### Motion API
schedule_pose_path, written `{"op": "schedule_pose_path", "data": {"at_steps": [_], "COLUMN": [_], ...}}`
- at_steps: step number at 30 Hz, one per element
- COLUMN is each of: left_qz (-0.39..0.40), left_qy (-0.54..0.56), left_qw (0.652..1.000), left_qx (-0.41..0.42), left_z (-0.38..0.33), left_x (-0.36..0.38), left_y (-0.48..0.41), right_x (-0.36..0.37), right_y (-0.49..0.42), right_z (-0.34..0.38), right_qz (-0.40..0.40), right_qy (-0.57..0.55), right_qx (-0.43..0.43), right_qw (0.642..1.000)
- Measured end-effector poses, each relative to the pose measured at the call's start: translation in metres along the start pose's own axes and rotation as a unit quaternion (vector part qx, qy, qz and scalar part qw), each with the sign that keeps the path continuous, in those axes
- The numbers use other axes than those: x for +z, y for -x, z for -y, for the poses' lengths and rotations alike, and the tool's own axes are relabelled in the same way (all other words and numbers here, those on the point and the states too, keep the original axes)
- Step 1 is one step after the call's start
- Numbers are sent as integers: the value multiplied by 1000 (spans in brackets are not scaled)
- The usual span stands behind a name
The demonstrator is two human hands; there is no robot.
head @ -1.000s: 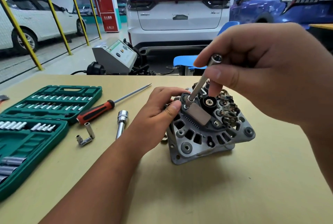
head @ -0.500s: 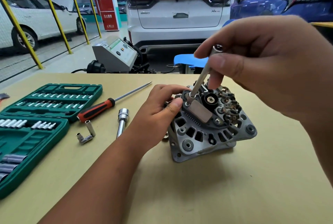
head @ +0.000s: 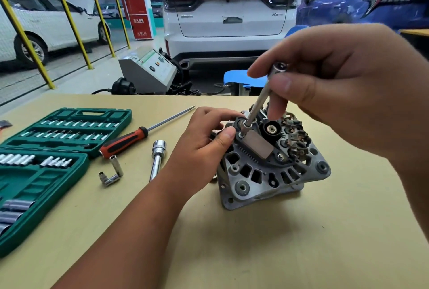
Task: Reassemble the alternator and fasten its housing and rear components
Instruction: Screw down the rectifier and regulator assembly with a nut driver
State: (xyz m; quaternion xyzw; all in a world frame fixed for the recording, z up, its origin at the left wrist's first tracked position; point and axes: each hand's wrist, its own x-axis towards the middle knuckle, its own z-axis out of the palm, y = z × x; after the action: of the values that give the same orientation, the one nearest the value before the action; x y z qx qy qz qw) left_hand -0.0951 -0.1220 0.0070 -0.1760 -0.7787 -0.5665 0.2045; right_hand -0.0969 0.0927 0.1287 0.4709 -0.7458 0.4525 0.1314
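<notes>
Hardly moved, right hand [head: 343,84] pinches extension bar [head: 258,102]; left hand [head: 204,147] grips alternator [head: 267,172].

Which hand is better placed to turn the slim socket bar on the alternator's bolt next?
The right hand: it pinches the top of the socket bar, whose tip sits on the bolt. The left hand grips the alternator.

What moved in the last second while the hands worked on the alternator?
Nothing visibly moved, and nothing was picked up or let go. The right hand still pinches the driver on the same bolt of the alternator, the left hand still steadies it, and the screwdriver lies where it was.
</notes>
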Motion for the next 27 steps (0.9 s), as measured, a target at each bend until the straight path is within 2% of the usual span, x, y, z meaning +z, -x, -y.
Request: {"op": "schedule_pose_path", "data": {"at_steps": [6,14,19,24,27], "left_qz": [-3,-4,-29,-94,-109], "left_qy": [-14,-9,-53,-123,-153], "left_qw": [1000,1000,998,977,971], "left_qx": [2,4,24,145,146], "left_z": [0,0,-3,-19,-27], "left_x": [1,-2,1,7,15], "left_y": [-1,0,1,3,3], "right_x": [12,1,8,17,17], "right_y": [-3,0,-2,-3,-3], "right_z": [-5,-1,-6,-7,-6], "right_qz": [-101,-7,-60,-102,-102], "right_qy": [50,-16,6,26,48], "right_qx": [9,6,4,8,15], "right_qw": [994,1000,998,994,994]}}
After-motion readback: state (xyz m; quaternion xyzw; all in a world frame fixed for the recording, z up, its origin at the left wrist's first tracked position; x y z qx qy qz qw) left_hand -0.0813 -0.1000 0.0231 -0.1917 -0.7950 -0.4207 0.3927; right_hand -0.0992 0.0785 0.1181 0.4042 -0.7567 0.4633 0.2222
